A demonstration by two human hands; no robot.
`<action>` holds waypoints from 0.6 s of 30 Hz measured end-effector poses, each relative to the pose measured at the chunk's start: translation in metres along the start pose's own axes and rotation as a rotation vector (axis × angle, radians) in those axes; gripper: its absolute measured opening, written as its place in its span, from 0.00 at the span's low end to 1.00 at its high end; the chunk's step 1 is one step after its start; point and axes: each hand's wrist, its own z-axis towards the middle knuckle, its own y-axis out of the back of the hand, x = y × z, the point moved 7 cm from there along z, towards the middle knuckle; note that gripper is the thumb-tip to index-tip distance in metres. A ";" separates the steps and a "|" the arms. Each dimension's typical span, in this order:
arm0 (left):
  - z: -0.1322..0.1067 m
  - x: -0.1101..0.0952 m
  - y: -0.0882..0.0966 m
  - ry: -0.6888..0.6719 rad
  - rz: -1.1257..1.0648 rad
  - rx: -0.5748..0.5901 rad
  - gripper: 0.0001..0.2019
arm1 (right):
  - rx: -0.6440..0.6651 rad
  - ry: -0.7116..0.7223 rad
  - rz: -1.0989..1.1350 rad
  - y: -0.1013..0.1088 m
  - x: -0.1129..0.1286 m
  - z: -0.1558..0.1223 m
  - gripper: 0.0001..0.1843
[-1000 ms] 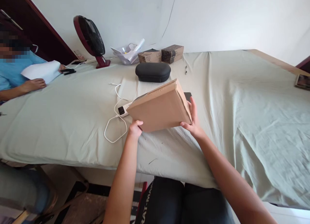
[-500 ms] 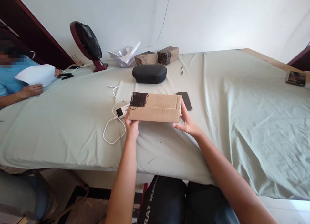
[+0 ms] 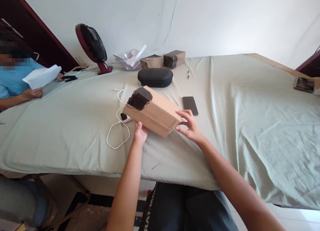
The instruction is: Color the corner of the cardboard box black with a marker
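Note:
A brown cardboard box (image 3: pixel 157 113) with a black scribbled patch at its left end is held up over the cloth, tilted so its right end points toward me. My left hand (image 3: pixel 140 132) grips it from below near the left, thumb on the near side; the other fingers are hidden under it. At the right end, my right hand (image 3: pixel 190 126) has its fingertips and thumb curled around the corner. Just beyond lies a dark phone (image 3: pixel 190 106) flat on the table. Partly behind the box is a white power strip with a black plug (image 3: pixel 123 116).
Beyond the box sit a black hard case (image 3: pixel 155 78), two cardboard boxes (image 3: pixel 174 59), a clear plastic basket (image 3: pixel 128 61) and a pen (image 3: pixel 188 75). A fan (image 3: pixel 93 46) stands back left. A white cable (image 3: pixel 110 132) loops leftward. Another person (image 3: pixel 15 78) holds paper.
The box has turned from square-on to slanted, its right end swinging toward me and down. My right hand has shifted its hold at that end. The other person's paper has tilted.

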 end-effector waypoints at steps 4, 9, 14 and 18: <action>-0.006 0.004 -0.004 -0.050 0.109 -0.091 0.62 | 0.074 0.121 -0.117 -0.023 0.006 -0.004 0.28; -0.015 -0.027 -0.012 -0.369 0.282 -0.125 0.63 | 0.213 0.169 -0.227 -0.044 0.006 -0.010 0.22; -0.025 -0.037 -0.025 -0.604 0.556 -0.070 0.67 | 0.307 0.195 -0.257 -0.056 0.003 -0.014 0.34; -0.023 -0.030 -0.030 -0.544 0.594 -0.054 0.65 | 0.386 0.125 -0.273 -0.058 -0.005 -0.014 0.37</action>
